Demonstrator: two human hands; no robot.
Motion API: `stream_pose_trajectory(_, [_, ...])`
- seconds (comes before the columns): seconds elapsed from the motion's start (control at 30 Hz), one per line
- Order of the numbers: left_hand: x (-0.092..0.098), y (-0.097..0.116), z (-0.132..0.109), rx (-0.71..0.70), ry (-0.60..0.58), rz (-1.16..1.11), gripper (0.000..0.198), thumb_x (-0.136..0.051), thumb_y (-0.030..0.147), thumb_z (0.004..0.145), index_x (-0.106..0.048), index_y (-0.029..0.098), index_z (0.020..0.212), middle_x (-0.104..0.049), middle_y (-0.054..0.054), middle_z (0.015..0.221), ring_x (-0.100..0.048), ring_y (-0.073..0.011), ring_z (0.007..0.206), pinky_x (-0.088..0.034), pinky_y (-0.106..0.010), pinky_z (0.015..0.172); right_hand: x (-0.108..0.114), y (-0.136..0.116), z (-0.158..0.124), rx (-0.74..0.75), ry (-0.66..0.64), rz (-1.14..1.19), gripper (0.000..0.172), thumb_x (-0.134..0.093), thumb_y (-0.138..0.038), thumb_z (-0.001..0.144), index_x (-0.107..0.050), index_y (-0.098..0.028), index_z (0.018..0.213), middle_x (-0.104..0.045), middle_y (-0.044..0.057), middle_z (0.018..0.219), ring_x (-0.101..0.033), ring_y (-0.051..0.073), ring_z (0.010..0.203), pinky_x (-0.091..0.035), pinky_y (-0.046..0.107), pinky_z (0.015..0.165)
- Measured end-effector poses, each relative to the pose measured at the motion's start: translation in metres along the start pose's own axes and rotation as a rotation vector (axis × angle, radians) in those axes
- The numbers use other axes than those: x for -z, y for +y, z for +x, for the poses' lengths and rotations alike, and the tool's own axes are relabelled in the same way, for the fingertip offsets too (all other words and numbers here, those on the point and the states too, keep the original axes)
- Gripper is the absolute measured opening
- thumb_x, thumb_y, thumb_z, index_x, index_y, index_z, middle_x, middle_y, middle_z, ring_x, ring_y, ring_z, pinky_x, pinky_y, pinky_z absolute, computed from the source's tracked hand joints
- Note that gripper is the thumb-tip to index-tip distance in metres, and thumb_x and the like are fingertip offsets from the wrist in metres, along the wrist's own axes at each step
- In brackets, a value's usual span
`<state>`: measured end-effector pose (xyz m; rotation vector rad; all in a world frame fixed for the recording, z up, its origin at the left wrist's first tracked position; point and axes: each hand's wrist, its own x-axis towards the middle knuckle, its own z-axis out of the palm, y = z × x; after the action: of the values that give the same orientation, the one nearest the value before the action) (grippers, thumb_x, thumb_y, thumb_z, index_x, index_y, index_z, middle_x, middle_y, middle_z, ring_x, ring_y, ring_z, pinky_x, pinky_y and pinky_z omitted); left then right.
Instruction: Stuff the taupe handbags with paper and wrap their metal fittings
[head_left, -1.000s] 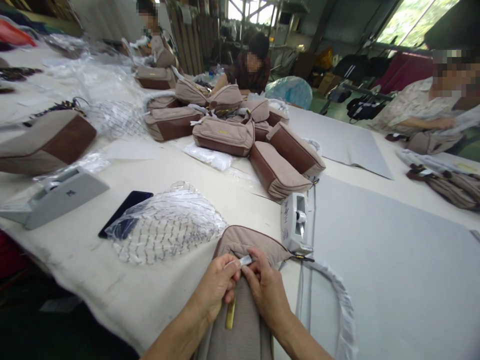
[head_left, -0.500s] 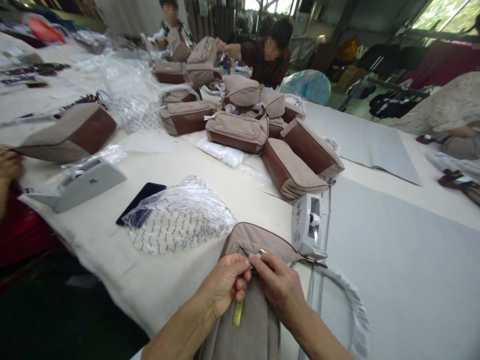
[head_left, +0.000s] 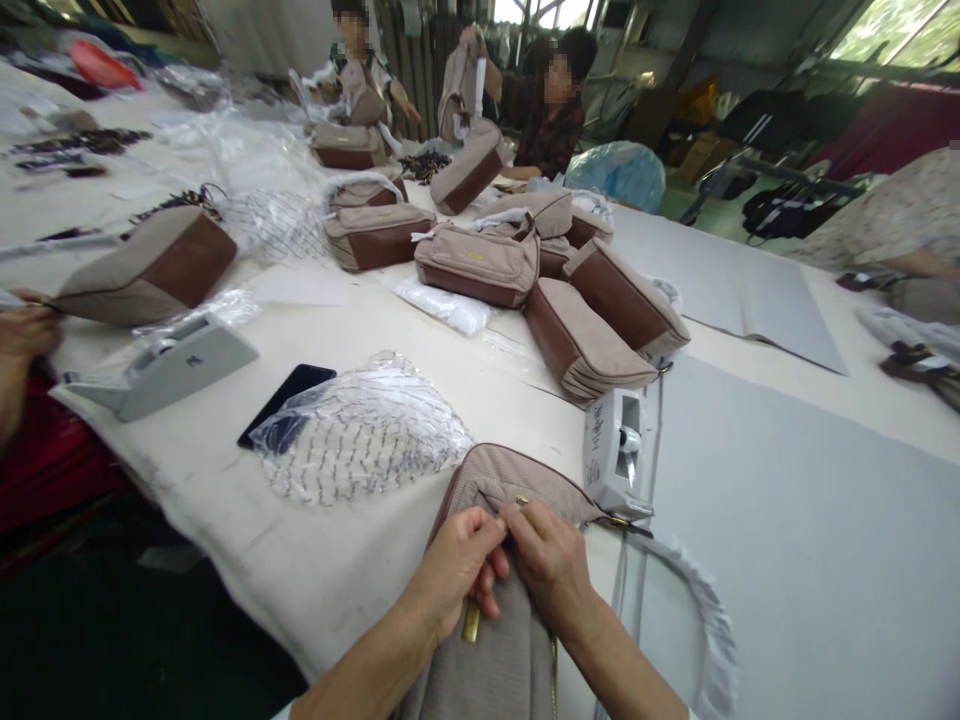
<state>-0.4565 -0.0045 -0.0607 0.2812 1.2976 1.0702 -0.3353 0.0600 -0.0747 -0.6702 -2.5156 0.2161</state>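
A taupe fabric bag with brown leather trim (head_left: 517, 480) lies at the table's near edge, its lower part draped toward me. My left hand (head_left: 457, 570) and my right hand (head_left: 551, 560) pinch its top edge side by side, and their fingertips nearly touch. A small gold zipper pull (head_left: 521, 499) shows just above my right fingers. A flat gold tag (head_left: 471, 621) hangs below my left hand. What my fingertips hold is hidden.
Several finished bags (head_left: 477, 265) are heaped beyond my hands, beside a white tape dispenser (head_left: 616, 450). A netted plastic bag (head_left: 360, 430) and a black phone (head_left: 287, 418) lie to the left. A grey mat (head_left: 795, 530) covers the right. Co-workers sit around the table.
The small silver piece between my fingers no longer shows, and my hands have drawn closer together. The view has turned slightly. A co-worker across the table has lifted a bag.
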Motion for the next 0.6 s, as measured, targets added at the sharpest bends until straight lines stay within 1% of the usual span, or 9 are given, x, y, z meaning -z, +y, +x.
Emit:
stream_pose_trajectory(0.03, [0.000, -0.001, -0.001, -0.012, 0.005, 0.027, 0.040, -0.060, 0.054, 0.070, -0.045, 0.017, 0.069, -0.053, 0.005, 0.051, -0.036, -0.0033, 0.030, -0.036, -0.015, 0.027, 0.001, -0.001, -0.002, -0.016, 0.009, 0.032, 0.022, -0.039, -0.016, 0.094, -0.059, -0.015, 0.105, -0.055, 0.004, 0.073, -0.054, 0.017, 0.065, -0.043, 0.026, 0.053])
stream_pose_trajectory(0.1, [0.001, -0.001, -0.002, -0.044, 0.025, 0.068, 0.036, -0.059, 0.050, 0.073, -0.047, 0.016, 0.074, -0.058, 0.002, 0.059, -0.039, -0.0035, 0.032, -0.039, -0.015, 0.029, 0.005, -0.002, -0.008, -0.079, 0.029, 0.115, 0.034, -0.040, -0.014, 0.093, -0.048, -0.015, 0.126, -0.058, 0.007, 0.085, -0.057, 0.016, 0.074, -0.048, 0.025, 0.061])
stream_pose_trajectory(0.17, [0.003, 0.001, -0.004, -0.063, 0.034, 0.080, 0.032, -0.060, 0.045, 0.073, -0.051, 0.015, 0.082, -0.062, 0.000, 0.067, -0.041, -0.0037, 0.035, -0.043, -0.016, 0.033, 0.011, -0.003, -0.015, -0.179, 0.059, 0.175, 0.045, -0.042, -0.013, 0.092, -0.036, -0.015, 0.136, -0.058, 0.007, 0.090, -0.058, 0.015, 0.078, -0.050, 0.025, 0.067])
stream_pose_trajectory(0.2, [0.004, 0.002, -0.004, -0.065, 0.031, 0.070, 0.032, -0.059, 0.044, 0.074, -0.052, 0.015, 0.086, -0.062, -0.001, 0.070, -0.042, -0.0040, 0.037, -0.045, -0.017, 0.035, 0.013, -0.002, -0.018, -0.233, 0.073, 0.192, 0.046, -0.043, -0.013, 0.092, -0.036, -0.015, 0.136, -0.057, 0.007, 0.090, -0.059, 0.015, 0.078, -0.051, 0.025, 0.068])
stream_pose_trajectory(0.3, [0.004, 0.004, -0.005, -0.056, 0.033, 0.018, 0.038, -0.052, 0.049, 0.078, -0.055, 0.013, 0.092, -0.062, -0.003, 0.074, -0.043, -0.0051, 0.041, -0.048, -0.020, 0.038, 0.018, 0.001, -0.024, -0.329, 0.095, 0.241, 0.037, -0.047, -0.014, 0.090, -0.048, -0.018, 0.127, -0.057, 0.007, 0.091, -0.059, 0.016, 0.082, -0.051, 0.025, 0.070])
stream_pose_trajectory(0.33, [0.004, 0.005, -0.005, -0.053, 0.040, 0.008, 0.041, -0.050, 0.051, 0.079, -0.055, 0.013, 0.093, -0.062, -0.004, 0.075, -0.042, -0.0052, 0.041, -0.048, -0.020, 0.038, 0.018, 0.003, -0.024, -0.338, 0.097, 0.266, 0.033, -0.047, -0.014, 0.090, -0.051, -0.018, 0.123, -0.057, 0.007, 0.093, -0.059, 0.016, 0.084, -0.051, 0.025, 0.072])
stream_pose_trajectory(0.4, [0.003, 0.004, -0.004, -0.048, 0.047, 0.020, 0.043, -0.052, 0.053, 0.077, -0.056, 0.013, 0.092, -0.062, -0.004, 0.075, -0.041, -0.0046, 0.041, -0.047, -0.020, 0.036, 0.018, 0.004, -0.020, -0.339, 0.102, 0.315, 0.029, -0.047, -0.014, 0.090, -0.055, -0.019, 0.118, -0.057, 0.007, 0.095, -0.058, 0.015, 0.086, -0.050, 0.026, 0.075])
stream_pose_trajectory(0.5, [0.002, 0.001, -0.003, -0.055, 0.061, 0.065, 0.039, -0.060, 0.049, 0.072, -0.055, 0.013, 0.087, -0.060, -0.002, 0.074, -0.038, -0.0030, 0.038, -0.045, -0.018, 0.034, 0.016, 0.007, -0.010, -0.345, 0.092, 0.372, 0.025, -0.047, -0.016, 0.091, -0.059, -0.020, 0.112, -0.056, 0.006, 0.093, -0.057, 0.015, 0.085, -0.050, 0.027, 0.073])
stream_pose_trajectory(0.6, [0.000, 0.000, -0.002, -0.098, 0.089, 0.083, 0.037, -0.062, 0.046, 0.070, -0.055, 0.014, 0.085, -0.059, 0.000, 0.072, -0.037, -0.0028, 0.037, -0.044, -0.018, 0.033, 0.013, 0.011, 0.001, -0.340, 0.078, 0.365, 0.024, -0.048, -0.018, 0.090, -0.061, -0.019, 0.109, -0.056, 0.007, 0.093, -0.055, 0.018, 0.085, -0.049, 0.032, 0.074])
